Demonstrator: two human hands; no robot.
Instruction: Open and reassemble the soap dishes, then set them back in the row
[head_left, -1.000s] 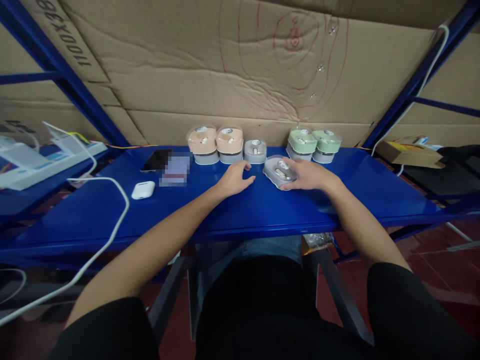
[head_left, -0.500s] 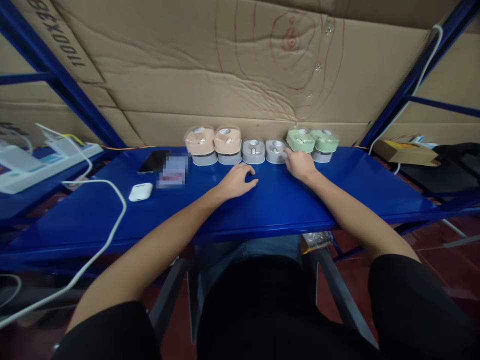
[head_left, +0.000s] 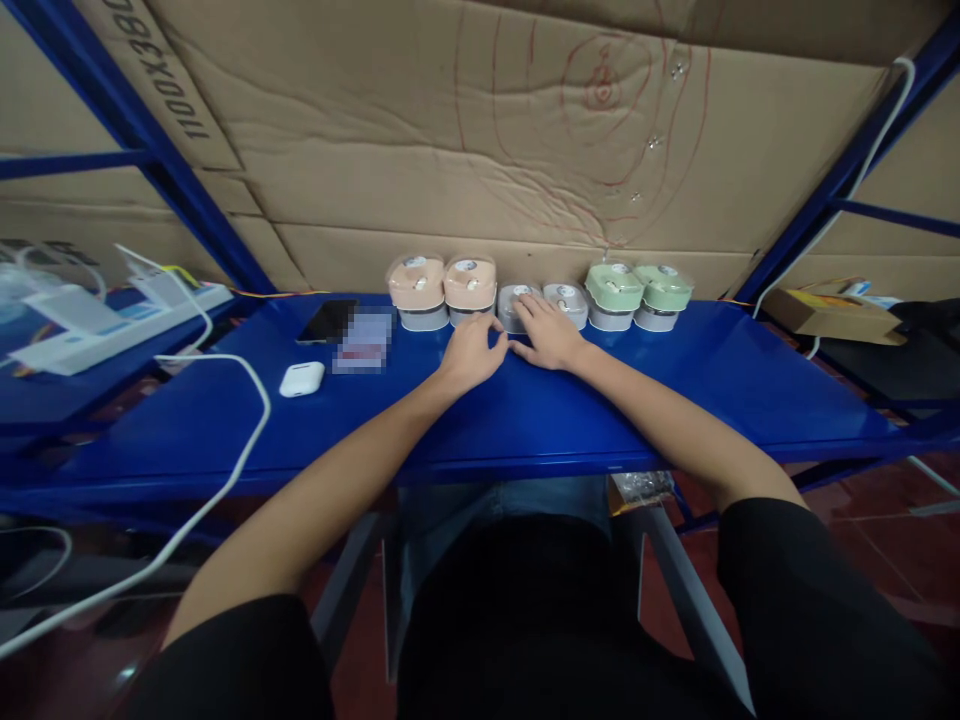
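Note:
A row of small lidded containers runs along the back of the blue table [head_left: 675,400]. From the left come a peach container [head_left: 415,288], a second peach container [head_left: 471,293], a left grey container [head_left: 506,315], a right grey container [head_left: 576,308], a green container [head_left: 613,292] and a second green container [head_left: 664,293]. My right hand [head_left: 551,335] lies over the grey pair, fingers spread, partly covering both. My left hand [head_left: 472,355] rests in front of the right peach container, fingers loosely curved, thumb apart, nothing in it.
On the left are a black phone [head_left: 324,321], a blurred-out rectangle [head_left: 364,340], and a white earbud case [head_left: 302,379]. A white cable [head_left: 259,430] hangs past a power strip [head_left: 127,325]. Cardboard [head_left: 360,130] backs the table; a small carton [head_left: 832,315] sits at right.
My right hand has moved left from the right grey container's side to over the grey pair, and its fingers have spread. My left hand stays almost in place. The camera view has shifted slightly.

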